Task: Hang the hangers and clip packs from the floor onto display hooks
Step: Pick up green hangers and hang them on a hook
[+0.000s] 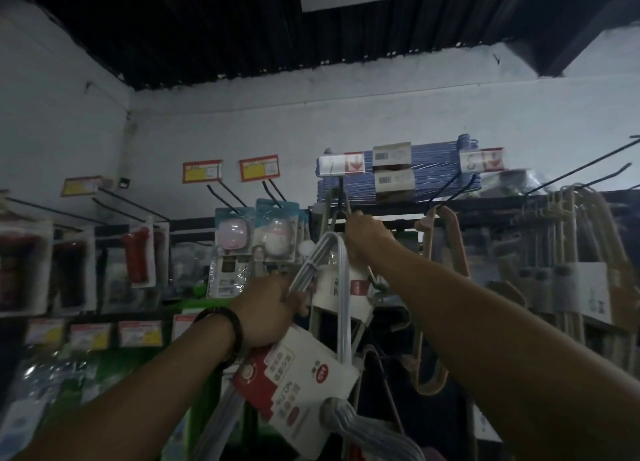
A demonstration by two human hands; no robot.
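Left hand [270, 310] is gripping the grey hanger pack [304, 384] near its hooks, fingers curled, the pack tilting below the rack. Right hand [367, 240] is clasping the beige hanger pack [341, 294] at its top, beside the black display hook [341, 194]. Tan hangers [450, 239] are hanging just right.

Few signs, most of them blurred
The left price tag [341, 164] and the right price tag [481, 161] each show a red downward arrow, and the right one bears a large figure resembling 5. Barcode labels [391, 155] sit on the blue hanger bundle [433, 173]. The card sleeve [298, 377] on the hanger pack [310, 268] carries rows of Chinese-style characters, unreadable. The yellow tags [202, 171] are illegible.
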